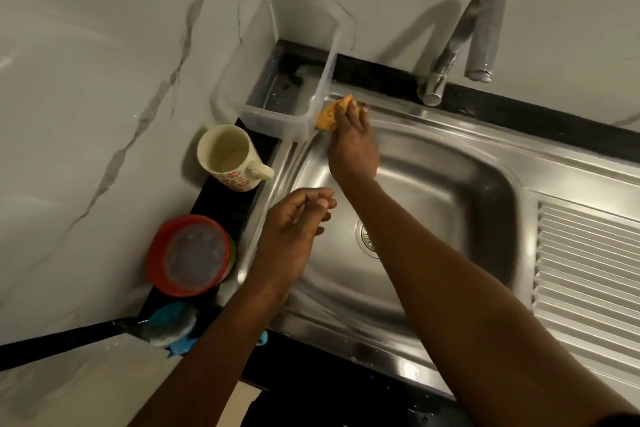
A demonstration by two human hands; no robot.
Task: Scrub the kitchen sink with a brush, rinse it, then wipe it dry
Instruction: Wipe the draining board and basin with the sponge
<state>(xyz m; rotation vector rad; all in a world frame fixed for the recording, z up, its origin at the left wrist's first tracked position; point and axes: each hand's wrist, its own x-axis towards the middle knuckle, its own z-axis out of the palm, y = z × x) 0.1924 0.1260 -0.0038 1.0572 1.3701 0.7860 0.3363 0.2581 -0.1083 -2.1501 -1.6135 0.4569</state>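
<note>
**Sink rim being wiped at its far left corner**

Sink, a stainless steel basin let into the black worktop, fills the middle of the view, with its drain at the centre and a ribbed draining board to the right. The tap stands at the back and no water runs from it.

The right hand reaches to the far left corner of the rim, holding an orange cloth bunched under its fingers and pressing it on the steel just beside a clear plastic container. The left hand hovers over the left rim with its fingers loosely curled, holding nothing.

This looks like the drying stage. The steel is fixed, stiff and probably slick where wet, so nothing there needs gripping. The cloth is the thing to hold. It looks soft, light and limp, and is best kept wadded in the palm so flat fingers can drive it into the rim's groove.

A mug, red-rimmed lidded bowls and a blue scrubber sit along the left strip, close enough to be knocked by an elbow.
</note>
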